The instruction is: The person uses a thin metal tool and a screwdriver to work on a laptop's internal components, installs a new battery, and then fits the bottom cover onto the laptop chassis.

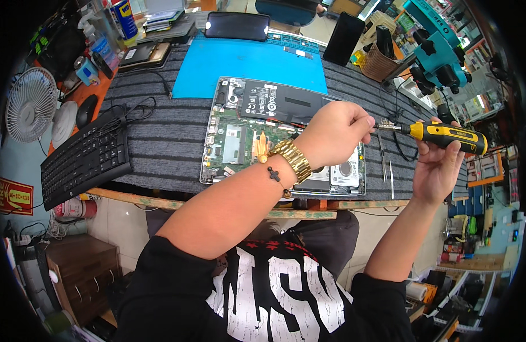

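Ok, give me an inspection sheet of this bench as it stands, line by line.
Surface: grey striped bench mat, with a blue work mat behind the laptop.
Job's things: opened laptop, boards and black battery exposed; yellow-and-black screwdriver.
Clutter: black keyboard, small white fan, tweezers, phones and spray can at the back edge.
Grips: right hand holds the screwdriver handle; left hand pinches at its metal tip.
Cables: black keyboard cable loops on the mat.
Surroundings: teal microscope at right, wooden drawer unit below left.
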The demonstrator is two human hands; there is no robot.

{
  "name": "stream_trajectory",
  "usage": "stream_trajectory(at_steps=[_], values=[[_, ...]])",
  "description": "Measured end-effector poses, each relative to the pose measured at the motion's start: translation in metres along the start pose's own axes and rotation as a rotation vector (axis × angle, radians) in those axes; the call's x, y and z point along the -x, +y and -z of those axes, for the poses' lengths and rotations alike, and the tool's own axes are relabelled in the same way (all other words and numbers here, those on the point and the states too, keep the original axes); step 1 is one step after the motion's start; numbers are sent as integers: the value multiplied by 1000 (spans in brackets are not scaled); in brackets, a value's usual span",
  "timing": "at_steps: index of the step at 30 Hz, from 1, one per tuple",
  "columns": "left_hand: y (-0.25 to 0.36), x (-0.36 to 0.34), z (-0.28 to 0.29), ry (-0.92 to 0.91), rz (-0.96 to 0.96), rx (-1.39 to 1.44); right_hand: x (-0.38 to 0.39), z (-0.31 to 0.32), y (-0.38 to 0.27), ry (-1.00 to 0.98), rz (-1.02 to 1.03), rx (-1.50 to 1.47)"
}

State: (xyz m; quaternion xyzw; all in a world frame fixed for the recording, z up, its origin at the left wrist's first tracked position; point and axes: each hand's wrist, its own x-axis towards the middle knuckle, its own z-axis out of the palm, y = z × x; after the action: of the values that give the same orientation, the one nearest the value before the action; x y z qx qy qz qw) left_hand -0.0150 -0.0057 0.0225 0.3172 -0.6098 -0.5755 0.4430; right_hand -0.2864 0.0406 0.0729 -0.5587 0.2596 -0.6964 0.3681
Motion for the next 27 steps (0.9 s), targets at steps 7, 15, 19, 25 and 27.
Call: stream_trajectory(at_steps=[7, 15, 19, 25, 27], values=[[1, -2, 9, 228, -50, -324, 9, -17, -19, -58, 14, 217], [-5, 0, 8, 287, -152, -446, 45, -50, -23, -213, -125, 283], [0, 1, 7, 256, -120, -457, 55, -51, -21, -191, -187, 239], [-2, 0, 9, 257, -139, -435, 61, -62, -21, -226, -233, 202], [-1, 1, 9, 254, -141, -430, 63, -64, -21, -231, -246, 205]])
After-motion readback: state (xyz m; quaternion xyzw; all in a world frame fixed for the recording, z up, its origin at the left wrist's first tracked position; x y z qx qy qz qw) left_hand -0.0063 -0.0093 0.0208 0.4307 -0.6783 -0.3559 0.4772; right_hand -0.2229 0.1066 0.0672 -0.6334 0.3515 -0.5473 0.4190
